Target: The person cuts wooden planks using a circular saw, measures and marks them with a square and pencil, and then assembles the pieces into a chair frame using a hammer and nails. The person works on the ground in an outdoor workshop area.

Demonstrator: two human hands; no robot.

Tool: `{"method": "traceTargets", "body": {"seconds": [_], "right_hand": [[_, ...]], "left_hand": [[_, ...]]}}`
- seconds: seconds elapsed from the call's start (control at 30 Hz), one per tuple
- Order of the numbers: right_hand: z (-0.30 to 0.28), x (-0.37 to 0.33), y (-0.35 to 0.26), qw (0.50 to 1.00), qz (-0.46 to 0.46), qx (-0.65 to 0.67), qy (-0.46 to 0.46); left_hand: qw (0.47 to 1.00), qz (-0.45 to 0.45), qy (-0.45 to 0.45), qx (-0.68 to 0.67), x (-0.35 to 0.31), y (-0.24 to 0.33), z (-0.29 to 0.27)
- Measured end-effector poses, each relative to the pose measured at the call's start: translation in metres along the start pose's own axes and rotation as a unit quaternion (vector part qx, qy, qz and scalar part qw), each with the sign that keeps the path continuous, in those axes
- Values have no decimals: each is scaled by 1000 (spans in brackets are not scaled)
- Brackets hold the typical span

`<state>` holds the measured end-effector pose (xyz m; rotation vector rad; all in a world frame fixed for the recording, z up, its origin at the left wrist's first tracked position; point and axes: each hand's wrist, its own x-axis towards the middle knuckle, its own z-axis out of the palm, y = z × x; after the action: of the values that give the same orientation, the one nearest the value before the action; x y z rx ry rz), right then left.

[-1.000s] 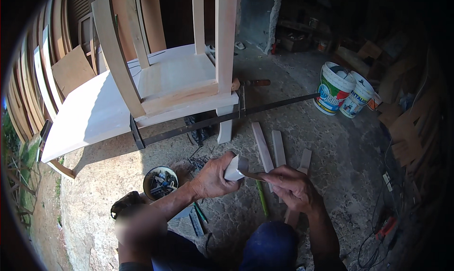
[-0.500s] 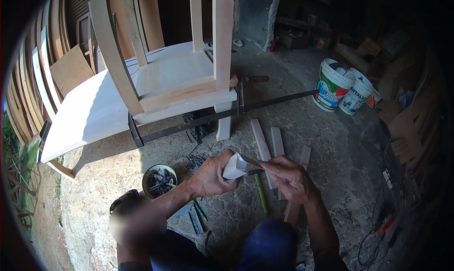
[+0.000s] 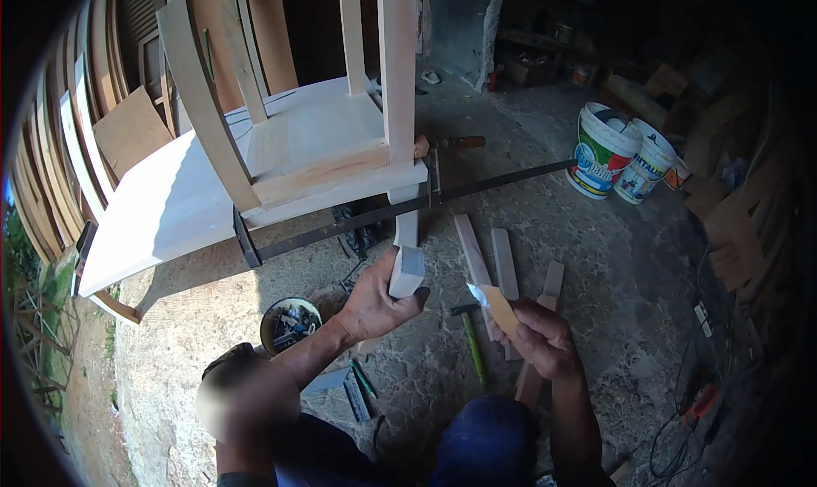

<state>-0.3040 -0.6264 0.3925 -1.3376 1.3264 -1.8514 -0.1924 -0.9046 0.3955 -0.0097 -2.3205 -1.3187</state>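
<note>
My left hand [image 3: 373, 298] is closed around a pale wooden piece [image 3: 408, 274], its squared end tilted up and its top face greyish. Between the fingers of my right hand [image 3: 545, 338] is a thin tan wooden strip [image 3: 500, 311], with a shiny white smear on its tip. The strip and the wooden piece are apart, the strip lying to the right. Below and between them, a hammer with a green handle [image 3: 474, 348] rests on the floor. Pale wooden slats [image 3: 504, 262] lie beside my right hand, partly covered by it.
A large pale wooden frame [image 3: 323, 176] stands ahead with a long dark bar clamp [image 3: 366, 219] across it. Left of my forearm sits a bowl of small hardware [image 3: 291, 324]. A square [image 3: 356, 393] and green pencil lie nearby. Paint buckets [image 3: 604, 151] stand far right.
My right hand has drawn the strip away from the wooden piece, down and to the right. My left hand has shifted slightly left and up, turning the piece's end.
</note>
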Motion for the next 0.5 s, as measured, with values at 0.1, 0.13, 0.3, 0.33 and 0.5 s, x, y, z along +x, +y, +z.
{"method": "traceTargets", "body": {"seconds": [0.1,0.13,0.3,0.33,0.5], "right_hand": [[3,-8,1,990,-12,33,139],[9,-9,3,982,-4,17,186],[15,-8,34,970,-79,0,230],[17,-6,39,969,-80,5,234],[29,4,47,969,-102,-58,218]], "left_hand": [[950,-68,165,-255,37,-5,-10],[908,-57,183,-373,51,-1,-15],[673,-97,351,-644,95,-4,-26],[635,-95,367,-673,93,-13,-20],[501,-118,423,-746,56,-48,29]]}}
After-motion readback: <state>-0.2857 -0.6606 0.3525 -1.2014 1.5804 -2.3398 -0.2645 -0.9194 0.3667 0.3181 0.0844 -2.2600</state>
